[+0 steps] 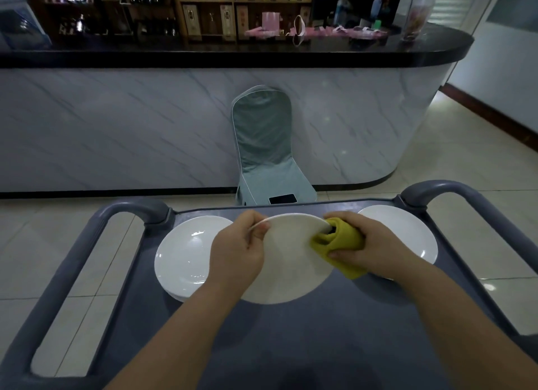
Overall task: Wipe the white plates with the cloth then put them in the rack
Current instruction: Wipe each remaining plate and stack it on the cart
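cart tabletop [320,346] nearest. left hand [237,253] grip pinches tilted plate [288,258] rim above it; right hand [369,244] grip curled round yellow cloth [337,238] at plate edge. hold rim firm, sweep cloth round both faces.

Right plate [407,229] partly hidden behind right hand [369,244].

Held plate [286,261] between plate stack [183,258] left, plate [407,232] right
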`<state>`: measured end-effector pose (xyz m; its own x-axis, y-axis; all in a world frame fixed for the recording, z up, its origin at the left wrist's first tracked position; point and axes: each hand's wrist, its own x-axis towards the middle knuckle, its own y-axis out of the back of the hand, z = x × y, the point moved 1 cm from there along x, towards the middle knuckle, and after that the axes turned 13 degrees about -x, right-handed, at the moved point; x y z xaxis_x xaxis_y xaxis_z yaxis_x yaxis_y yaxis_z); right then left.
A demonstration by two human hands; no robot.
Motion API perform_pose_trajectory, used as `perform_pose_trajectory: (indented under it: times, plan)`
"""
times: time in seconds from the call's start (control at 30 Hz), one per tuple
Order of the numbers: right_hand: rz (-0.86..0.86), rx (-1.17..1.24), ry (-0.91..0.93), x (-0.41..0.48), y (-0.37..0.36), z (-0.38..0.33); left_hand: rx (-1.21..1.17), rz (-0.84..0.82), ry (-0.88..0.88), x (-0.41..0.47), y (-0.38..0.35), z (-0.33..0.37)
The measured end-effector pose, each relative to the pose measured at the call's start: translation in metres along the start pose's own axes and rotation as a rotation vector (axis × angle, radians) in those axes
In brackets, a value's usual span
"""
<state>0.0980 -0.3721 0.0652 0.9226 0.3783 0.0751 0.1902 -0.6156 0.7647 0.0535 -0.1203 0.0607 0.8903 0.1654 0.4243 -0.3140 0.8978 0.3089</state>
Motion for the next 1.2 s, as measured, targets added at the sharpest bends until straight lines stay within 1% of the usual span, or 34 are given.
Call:
perform_pose_trajectory:
  times: [0.07, 0.1, 0.2, 0.27, 0.3, 0.33, 0.4, 0.47, 0.5, 0.53, 0.57, 0.6, 0.67, 0.7, 0.73, 0.77, 0.83, 0.87, 0.9, 0.93, 0.97, 1.0, 1.03, 1.07, 1.1, 1.13, 1.2]
  plan:
    - [0.080, -0.160, 0.014, 0.006, -0.012, -0.011, 0.118, -0.036, -0.092, 0.004, -0.004, 0.005]
    - [0.150, -0.231, 0.043, 0.010, -0.018, -0.018, 0.169, -0.042, -0.151, 0.007, -0.004, 0.007]
    - [0.357, -0.371, 0.216, 0.018, -0.029, -0.039, 0.284, -0.101, -0.347, 0.014, -0.004, 0.008]
    - [0.416, -0.480, 0.303, 0.021, -0.034, -0.048, 0.315, -0.138, -0.421, 0.016, -0.004, 0.008]
    - [0.428, -0.480, 0.309, 0.021, -0.035, -0.048, 0.312, -0.148, -0.425, 0.016, -0.004, 0.008]
    - [0.425, -0.414, 0.284, 0.020, -0.035, -0.046, 0.292, -0.145, -0.395, 0.017, -0.004, 0.008]
    - [0.354, -0.126, 0.124, 0.014, -0.028, -0.033, 0.163, -0.055, -0.225, 0.017, 0.001, 0.003]
    - [0.249, 0.150, -0.052, 0.004, -0.019, -0.015, -0.065, 0.058, -0.028, 0.017, 0.006, -0.006]
    - [0.221, 0.191, -0.088, 0.000, -0.016, -0.009, -0.120, 0.072, 0.011, 0.016, 0.005, -0.007]
    - [0.212, 0.161, -0.098, -0.002, -0.014, -0.009, -0.101, 0.054, -0.005, 0.014, 0.003, -0.006]
    - [0.235, 0.040, -0.074, -0.002, -0.012, -0.013, -0.038, 0.018, -0.060, 0.013, -0.001, -0.003]
    - [0.282, -0.131, 0.001, 0.000, -0.011, -0.021, 0.055, -0.029, -0.150, 0.012, -0.007, 0.001]
    - [0.375, -0.463, 0.236, 0.009, -0.016, -0.042, 0.216, -0.124, -0.348, 0.011, -0.019, 0.007]
    - [0.401, -0.547, 0.304, 0.012, -0.020, -0.049, 0.237, -0.149, -0.412, 0.012, -0.022, 0.008]
    - [0.416, -0.548, 0.320, 0.014, -0.022, -0.053, 0.224, -0.153, -0.429, 0.014, -0.022, 0.007]
    - [0.419, -0.457, 0.292, 0.015, -0.021, -0.054, 0.186, -0.130, -0.395, 0.016, -0.020, 0.005]
    - [0.419, -0.133, 0.173, 0.011, -0.013, -0.046, 0.070, -0.029, -0.199, 0.019, -0.009, 0.000]
    - [0.423, -0.022, 0.110, 0.009, -0.009, -0.039, 0.002, 0.016, -0.097, 0.019, -0.006, -0.004]
    - [0.408, 0.000, 0.067, 0.006, -0.006, -0.034, -0.044, 0.026, -0.029, 0.019, -0.007, -0.007]
    - [0.389, -0.081, 0.068, 0.004, -0.005, -0.033, -0.037, 0.001, -0.035, 0.018, -0.009, -0.007]
    - [0.388, -0.245, 0.126, 0.005, -0.007, -0.037, 0.021, -0.045, -0.110, 0.016, -0.012, -0.004]
    - [0.407, -0.417, 0.221, 0.008, -0.013, -0.044, 0.101, -0.103, -0.219, 0.015, -0.017, -0.002]
    - [0.428, -0.538, 0.314, 0.010, -0.021, -0.051, 0.170, -0.157, -0.331, 0.012, -0.022, -0.001]
    - [0.445, -0.591, 0.371, 0.013, -0.026, -0.056, 0.194, -0.188, -0.409, 0.012, -0.025, -0.002]
    - [0.439, -0.565, 0.378, 0.014, -0.028, -0.060, 0.175, -0.192, -0.422, 0.012, -0.025, -0.004]
    - [0.421, -0.467, 0.337, 0.015, -0.026, -0.059, 0.133, -0.166, -0.378, 0.014, -0.023, -0.006]
    - [0.383, -0.197, 0.147, 0.014, -0.016, -0.048, -0.044, -0.029, -0.163, 0.017, -0.014, -0.013]
